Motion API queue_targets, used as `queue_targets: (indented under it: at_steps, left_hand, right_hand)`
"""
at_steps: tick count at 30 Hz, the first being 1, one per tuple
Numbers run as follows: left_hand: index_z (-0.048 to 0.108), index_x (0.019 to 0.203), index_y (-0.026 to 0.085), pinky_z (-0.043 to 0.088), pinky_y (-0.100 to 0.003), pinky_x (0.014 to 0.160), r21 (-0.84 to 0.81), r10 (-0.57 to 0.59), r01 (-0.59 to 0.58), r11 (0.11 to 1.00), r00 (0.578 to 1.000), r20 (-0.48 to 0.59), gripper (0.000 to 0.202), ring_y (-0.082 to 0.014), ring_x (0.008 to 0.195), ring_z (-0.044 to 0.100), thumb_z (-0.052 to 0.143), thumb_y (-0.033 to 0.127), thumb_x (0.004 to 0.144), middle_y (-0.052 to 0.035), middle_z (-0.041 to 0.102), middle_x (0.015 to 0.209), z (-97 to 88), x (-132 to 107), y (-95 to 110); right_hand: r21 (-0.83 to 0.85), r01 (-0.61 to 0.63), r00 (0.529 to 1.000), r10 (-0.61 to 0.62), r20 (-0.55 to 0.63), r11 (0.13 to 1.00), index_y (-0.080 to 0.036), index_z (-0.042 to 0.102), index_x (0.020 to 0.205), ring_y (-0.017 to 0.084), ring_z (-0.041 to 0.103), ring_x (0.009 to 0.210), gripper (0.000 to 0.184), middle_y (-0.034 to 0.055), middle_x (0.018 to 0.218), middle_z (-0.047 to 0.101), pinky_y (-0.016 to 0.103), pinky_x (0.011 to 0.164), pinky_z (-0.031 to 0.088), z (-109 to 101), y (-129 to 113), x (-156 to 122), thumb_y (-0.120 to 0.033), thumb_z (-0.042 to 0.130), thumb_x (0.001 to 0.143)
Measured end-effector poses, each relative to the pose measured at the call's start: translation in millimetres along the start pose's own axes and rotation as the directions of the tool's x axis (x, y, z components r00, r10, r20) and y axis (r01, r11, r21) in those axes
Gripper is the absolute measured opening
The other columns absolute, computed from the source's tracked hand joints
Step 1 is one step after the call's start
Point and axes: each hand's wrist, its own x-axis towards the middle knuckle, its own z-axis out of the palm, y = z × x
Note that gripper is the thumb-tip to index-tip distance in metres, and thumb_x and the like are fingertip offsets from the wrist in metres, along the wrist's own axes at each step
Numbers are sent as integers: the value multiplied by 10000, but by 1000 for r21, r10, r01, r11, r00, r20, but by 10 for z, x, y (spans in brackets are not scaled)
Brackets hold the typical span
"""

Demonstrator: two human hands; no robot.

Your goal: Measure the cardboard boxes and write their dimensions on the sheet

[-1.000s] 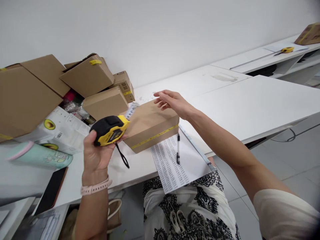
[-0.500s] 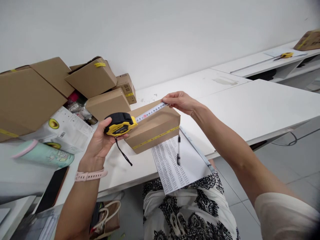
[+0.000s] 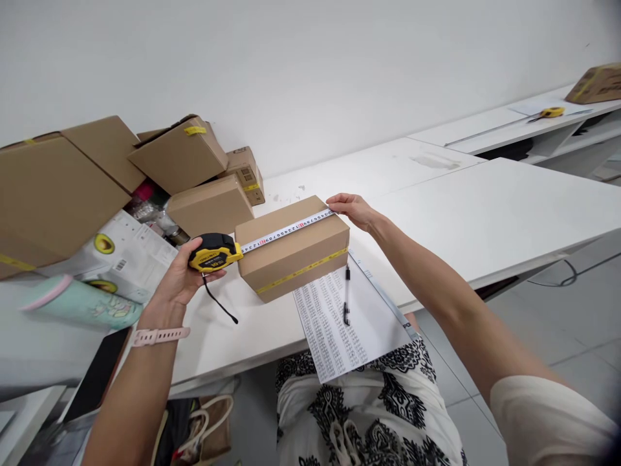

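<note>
My left hand (image 3: 182, 278) is closed around a black and yellow tape measure (image 3: 213, 252), just off the left end of a brown cardboard box (image 3: 295, 255). The white blade (image 3: 286, 231) runs out across the top of the box, with its printed numbers showing. At the box's right far edge, my right hand (image 3: 353, 208) pinches the blade's free end between thumb and fingers. Yellow tape crosses the near side of the box. A black wrist strap (image 3: 220, 303) dangles from the tape measure. Under the box's near right corner lies a printed sheet (image 3: 334, 323) with a pen (image 3: 347, 294) on it.
Several cardboard boxes (image 3: 179, 155) are stacked at the left against the wall. A white avocado-print carton (image 3: 130, 259), a mint tumbler (image 3: 82, 303) and a dark flat object (image 3: 99, 372) lie near my left arm. Another tape measure (image 3: 552, 113) rests far right on the white table (image 3: 466, 220).
The tape measure has moved left and down, drawing out more blade. The blade, earlier held above the box, now lies along its top. My right hand has shifted slightly right and lower.
</note>
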Motion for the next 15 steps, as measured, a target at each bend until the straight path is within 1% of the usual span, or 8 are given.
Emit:
queue_targets:
  at_steps: [4, 7, 9, 11, 13, 15]
  left_hand:
    - [709, 966, 183, 644, -381, 555, 14, -6, 6, 1000, 1000, 13, 267, -249, 698, 730, 689, 389, 798, -52, 760, 805, -33, 45, 7]
    - [713, 967, 188, 639, -375, 545, 19, -11, 11, 1000, 1000, 13, 307, -256, 696, 734, 721, 414, 759, -67, 762, 817, -63, 71, 13]
    - [717, 953, 179, 636, -372, 527, 21, -14, 14, 1000, 1000, 12, 313, -252, 673, 732, 727, 409, 741, -76, 759, 811, -78, 81, 21]
    - [721, 949, 159, 634, -371, 512, 30, -17, 16, 999, 1000, 24, 329, -253, 664, 731, 727, 408, 735, -85, 756, 802, -89, 94, 39]
    - [724, 963, 144, 636, -375, 512, 47, -15, 13, 999, 999, 45, 355, -256, 674, 733, 731, 413, 732, -92, 756, 804, -102, 117, 67]
    - [723, 980, 139, 641, -379, 525, 56, -22, 18, 998, 998, 62, 371, -256, 689, 735, 736, 419, 738, -96, 761, 819, -124, 153, 96]
  right_hand:
    - [42, -24, 1000, 23, 16, 999, -208, 749, 840, 175, 653, 898, 284, 21, 896, 744, 417, 977, 493, 51, 31, -19, -326, 868, 611]
    - [50, -46, 996, 42, 79, 998, -234, 769, 985, 186, 660, 961, 325, 41, 1073, 754, 429, 980, 510, 73, 56, -65, -367, 824, 693]
    - [20, -47, 993, 45, 106, 999, -250, 771, 1060, 198, 652, 1041, 341, 50, 1202, 733, 435, 1017, 495, 74, 61, -92, -381, 788, 745]
    - [-43, -33, 994, 37, 106, 999, -254, 778, 1073, 222, 627, 1137, 332, 55, 1290, 704, 446, 1067, 462, 67, 53, -105, -385, 772, 767]
    - [-108, -17, 994, 29, 104, 994, -254, 786, 1060, 252, 590, 1220, 318, 57, 1343, 680, 463, 1103, 432, 61, 36, -105, -391, 766, 774]
    - [-146, -19, 994, 34, 102, 989, -259, 792, 1048, 276, 565, 1260, 312, 56, 1353, 676, 478, 1115, 417, 61, 20, -100, -401, 767, 771]
